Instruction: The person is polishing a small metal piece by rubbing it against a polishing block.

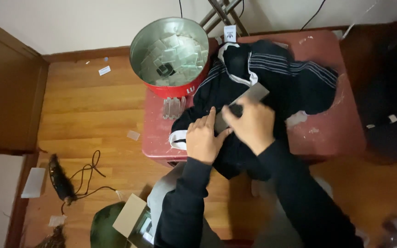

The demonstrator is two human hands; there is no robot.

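Note:
A dark garment (pixel 272 78) with thin white stripes and white trim lies bunched on a low red table (pixel 327 133). My right hand (pixel 252 125) grips a flat grey rectangular piece (pixel 252 93) and presses it against the cloth. My left hand (pixel 204 138) rests flat on the garment just to the left, fingers together, touching the cloth near its white-edged hem. Both sleeves are black.
A round red tin (pixel 168 50) holding several clear plastic packets stands at the table's back left. Clear packets (pixel 173 106) lie beside it. A brush with a black cord (pixel 63 181), a cardboard box (pixel 132 218) and paper scraps lie on the wooden floor.

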